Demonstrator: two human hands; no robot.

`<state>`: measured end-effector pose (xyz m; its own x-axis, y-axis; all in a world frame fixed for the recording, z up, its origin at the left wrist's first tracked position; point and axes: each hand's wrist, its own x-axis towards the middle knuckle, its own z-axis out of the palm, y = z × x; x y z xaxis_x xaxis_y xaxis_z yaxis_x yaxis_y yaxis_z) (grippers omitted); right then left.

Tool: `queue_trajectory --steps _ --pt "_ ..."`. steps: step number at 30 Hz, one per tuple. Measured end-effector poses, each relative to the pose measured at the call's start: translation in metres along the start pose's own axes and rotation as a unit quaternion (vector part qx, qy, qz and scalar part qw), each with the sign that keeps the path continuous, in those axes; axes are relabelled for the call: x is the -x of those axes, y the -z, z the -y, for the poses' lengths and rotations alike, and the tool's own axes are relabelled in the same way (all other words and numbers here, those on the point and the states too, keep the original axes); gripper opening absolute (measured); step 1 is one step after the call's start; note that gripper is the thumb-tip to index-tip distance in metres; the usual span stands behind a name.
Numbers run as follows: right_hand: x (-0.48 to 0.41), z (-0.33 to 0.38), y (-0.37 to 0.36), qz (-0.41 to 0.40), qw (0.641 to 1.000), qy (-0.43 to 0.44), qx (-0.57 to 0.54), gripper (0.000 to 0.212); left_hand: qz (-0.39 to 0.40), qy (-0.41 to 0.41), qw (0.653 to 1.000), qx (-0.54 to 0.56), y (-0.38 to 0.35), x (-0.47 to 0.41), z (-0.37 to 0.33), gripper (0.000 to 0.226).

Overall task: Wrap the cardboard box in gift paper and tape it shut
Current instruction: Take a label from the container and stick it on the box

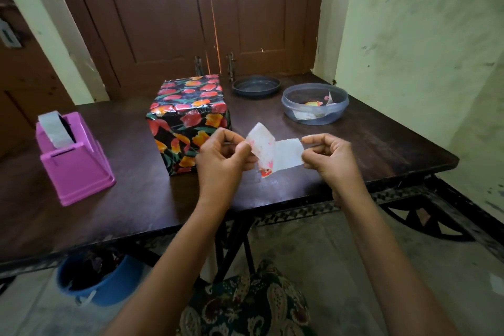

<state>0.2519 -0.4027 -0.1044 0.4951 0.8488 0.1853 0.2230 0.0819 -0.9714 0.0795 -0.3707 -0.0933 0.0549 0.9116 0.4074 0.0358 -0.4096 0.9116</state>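
The box (188, 120) stands on the dark wooden table (131, 199), covered in black gift paper with red and orange flowers. In front of it, above the table's near edge, I hold a small strip of paper or tape (275, 154), white with red and orange marks. My left hand (223, 155) pinches its left, folded end and my right hand (331, 157) pinches its right end. The strip is bent in the middle and hangs clear of the box. A pink tape dispenser (72, 157) with a roll of clear tape sits at the table's left.
A clear plastic tub (315, 103) with paper scraps stands at the back right, a dark round lid (256, 85) beside it. Brown doors rise behind the table, a pale wall on the right. A blue bucket (95, 278) sits on the floor under the table's left side.
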Motion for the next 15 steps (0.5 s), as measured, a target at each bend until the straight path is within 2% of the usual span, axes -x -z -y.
queue_trajectory --steps 5,10,15 --pt "-0.021 -0.001 0.000 -0.016 0.996 -0.004 0.085 0.028 -0.025 -0.082 0.995 -0.057 0.005 -0.006 -0.024 0.019" --pt "-0.029 -0.004 -0.002 -0.051 0.984 0.014 0.168 0.030 -0.048 -0.086 0.993 -0.072 0.012 -0.015 -0.032 0.017" --pt "-0.028 0.000 -0.007 -0.001 0.964 0.033 0.265 0.035 -0.031 -0.077 0.990 -0.116 0.013 -0.022 -0.034 0.020"
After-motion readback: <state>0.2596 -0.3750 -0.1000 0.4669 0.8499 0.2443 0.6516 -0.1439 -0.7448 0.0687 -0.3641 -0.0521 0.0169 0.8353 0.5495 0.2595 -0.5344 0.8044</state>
